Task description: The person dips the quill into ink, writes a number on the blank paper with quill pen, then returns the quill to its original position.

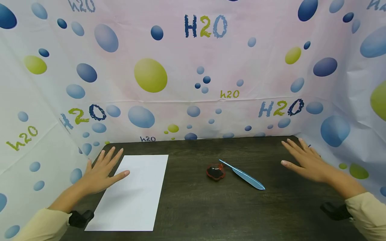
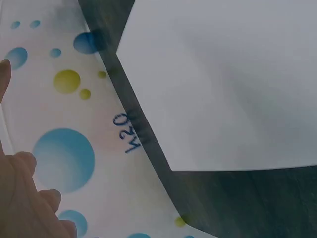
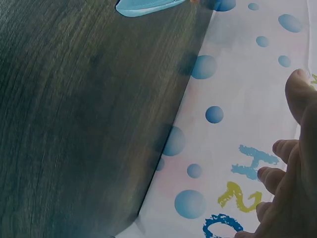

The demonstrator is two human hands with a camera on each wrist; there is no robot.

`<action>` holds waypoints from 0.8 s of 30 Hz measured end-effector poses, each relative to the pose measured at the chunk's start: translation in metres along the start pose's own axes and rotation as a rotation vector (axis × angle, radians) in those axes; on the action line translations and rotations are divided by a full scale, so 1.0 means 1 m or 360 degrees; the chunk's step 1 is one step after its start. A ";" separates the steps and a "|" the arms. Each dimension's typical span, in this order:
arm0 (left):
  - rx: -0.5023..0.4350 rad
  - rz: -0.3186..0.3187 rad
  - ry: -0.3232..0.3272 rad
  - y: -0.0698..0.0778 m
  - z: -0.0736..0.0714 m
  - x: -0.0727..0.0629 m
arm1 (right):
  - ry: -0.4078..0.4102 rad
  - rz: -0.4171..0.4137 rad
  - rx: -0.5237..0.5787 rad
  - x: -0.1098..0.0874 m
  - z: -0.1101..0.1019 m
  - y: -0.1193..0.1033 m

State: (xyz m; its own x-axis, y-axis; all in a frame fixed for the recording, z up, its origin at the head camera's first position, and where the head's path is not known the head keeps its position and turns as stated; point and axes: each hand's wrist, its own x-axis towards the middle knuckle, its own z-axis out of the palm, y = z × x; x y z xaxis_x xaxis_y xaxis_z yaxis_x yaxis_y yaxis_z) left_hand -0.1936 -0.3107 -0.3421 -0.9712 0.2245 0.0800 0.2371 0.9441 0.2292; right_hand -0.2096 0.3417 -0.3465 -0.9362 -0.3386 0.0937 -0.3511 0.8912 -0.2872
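My left hand (image 1: pixel 101 174) is spread over the left edge of a white sheet of paper (image 1: pixel 137 197), holding nothing. In the left wrist view its fingers (image 2: pixel 20 193) show at the left, apart from the sheet. Off to the right, my right hand (image 1: pixel 310 166) hovers with fingers spread, also holding nothing. Between the hands lies a blue feather-shaped pen (image 1: pixel 248 178), slanting down to the right. Beside its thin end sits a small red-rimmed object (image 1: pixel 216 172) with a dark middle and a wavy outline; its kind is unclear. The feather's broad tip (image 3: pixel 148 6) shows in the right wrist view.
Everything lies on a dark wood-grain table (image 1: pixel 193 207). A white and pink sheet printed with bubbles and "H2O" (image 1: pixel 193 67) hangs behind it and along both sides. A dark band (image 1: pixel 80 219) sits at the left wrist, another (image 1: pixel 335 211) at the right.
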 end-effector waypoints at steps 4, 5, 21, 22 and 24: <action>-0.0047 -0.0005 -0.0007 -0.014 0.003 -0.004 | 0.0003 -0.0009 0.0018 0.003 0.005 -0.001; -0.0059 0.0001 -0.0003 -0.017 0.004 -0.005 | 0.0003 -0.0010 0.0023 0.003 0.007 -0.001; -0.0063 -0.0044 -0.0054 -0.064 0.028 -0.025 | -0.0052 -0.0037 0.0142 0.016 0.022 -0.012; -0.0067 -0.0045 -0.0058 -0.067 0.031 -0.026 | -0.0054 -0.0042 0.0145 0.017 0.023 -0.012; -0.0071 -0.0046 -0.0062 -0.071 0.039 -0.028 | -0.0054 -0.0053 0.0152 0.018 0.024 -0.013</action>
State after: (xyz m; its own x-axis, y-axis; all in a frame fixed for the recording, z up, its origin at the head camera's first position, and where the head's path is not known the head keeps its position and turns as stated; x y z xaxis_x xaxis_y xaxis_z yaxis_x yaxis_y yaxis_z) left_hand -0.1839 -0.3748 -0.3989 -0.9777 0.2073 0.0349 0.2088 0.9387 0.2742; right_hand -0.2213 0.3171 -0.3641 -0.9225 -0.3791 0.0729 -0.3777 0.8471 -0.3739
